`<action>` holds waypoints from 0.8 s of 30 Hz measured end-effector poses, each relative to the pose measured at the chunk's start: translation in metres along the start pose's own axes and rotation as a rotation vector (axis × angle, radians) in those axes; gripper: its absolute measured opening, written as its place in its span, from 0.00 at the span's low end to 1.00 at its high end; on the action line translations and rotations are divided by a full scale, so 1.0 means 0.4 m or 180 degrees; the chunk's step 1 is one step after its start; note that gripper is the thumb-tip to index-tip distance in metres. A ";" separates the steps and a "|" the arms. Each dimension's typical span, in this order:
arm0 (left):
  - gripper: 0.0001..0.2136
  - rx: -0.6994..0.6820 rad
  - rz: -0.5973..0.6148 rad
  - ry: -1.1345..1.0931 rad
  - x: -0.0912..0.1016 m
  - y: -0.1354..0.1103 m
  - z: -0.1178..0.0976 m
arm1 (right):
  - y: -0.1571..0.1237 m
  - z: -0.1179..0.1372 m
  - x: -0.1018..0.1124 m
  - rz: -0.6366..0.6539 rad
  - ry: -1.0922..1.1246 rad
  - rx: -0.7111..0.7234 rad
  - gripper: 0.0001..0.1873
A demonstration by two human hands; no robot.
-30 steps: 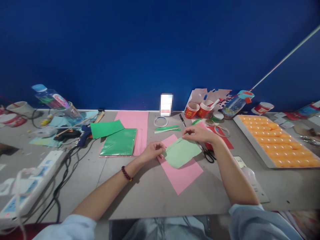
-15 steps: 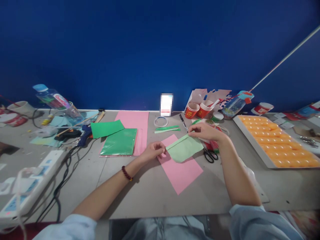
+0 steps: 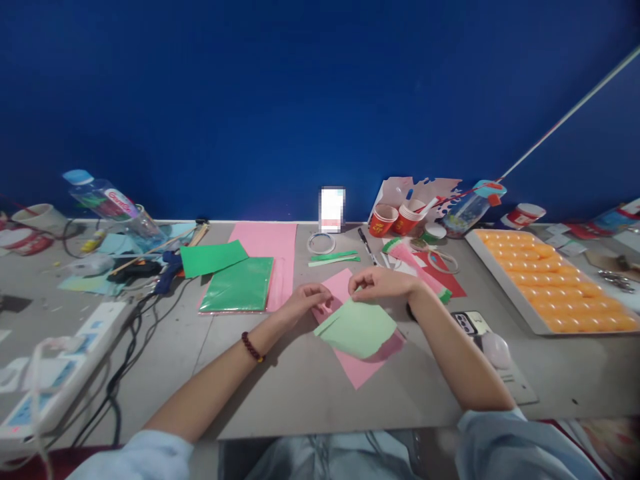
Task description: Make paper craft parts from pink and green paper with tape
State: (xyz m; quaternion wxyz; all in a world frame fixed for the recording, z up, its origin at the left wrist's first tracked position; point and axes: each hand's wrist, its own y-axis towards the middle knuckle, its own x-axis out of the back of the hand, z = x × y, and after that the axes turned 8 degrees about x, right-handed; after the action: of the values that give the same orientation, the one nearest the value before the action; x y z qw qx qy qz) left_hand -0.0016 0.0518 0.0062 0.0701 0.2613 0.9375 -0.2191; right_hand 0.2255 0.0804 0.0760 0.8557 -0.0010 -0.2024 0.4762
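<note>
A piece of light green paper [image 3: 357, 328] with a narrow folded strip along its upper left edge is tilted over a pink sheet [image 3: 356, 375]. My right hand [image 3: 383, 284] pinches the green paper at its upper edge. Just left of that edge is my left hand [image 3: 306, 301], its fingers bent with a gap to the thumb; it appears to hold nothing. Behind the hands lie thin green paper strips [image 3: 334, 257] and a roll of tape [image 3: 321, 243]. Dark scissors are mostly covered by my right hand and wrist.
Left of my hands lies a green paper pack [image 3: 240, 285]. Red paper cups [image 3: 383, 220] and a pen [image 3: 369, 245] are at the back. A tray of orange balls [image 3: 555, 283] fills the right side; a power strip [image 3: 65, 373] and cables lie left.
The green paper has come down and to the left, turning as it moved. My right hand has moved left with it. My left hand has stayed nearly in place, with the paper's corner now below it.
</note>
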 end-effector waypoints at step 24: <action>0.08 -0.0071 -0.0295 0.0452 -0.005 0.000 -0.003 | 0.044 0.002 -0.043 -0.0680 -0.0966 -0.0076 0.09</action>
State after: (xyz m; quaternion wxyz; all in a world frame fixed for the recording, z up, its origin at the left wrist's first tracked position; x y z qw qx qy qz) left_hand 0.0001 0.0511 0.0077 -0.0039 0.2316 0.9535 -0.1926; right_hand 0.2031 0.0759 0.0673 0.8610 0.0822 -0.3338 0.3748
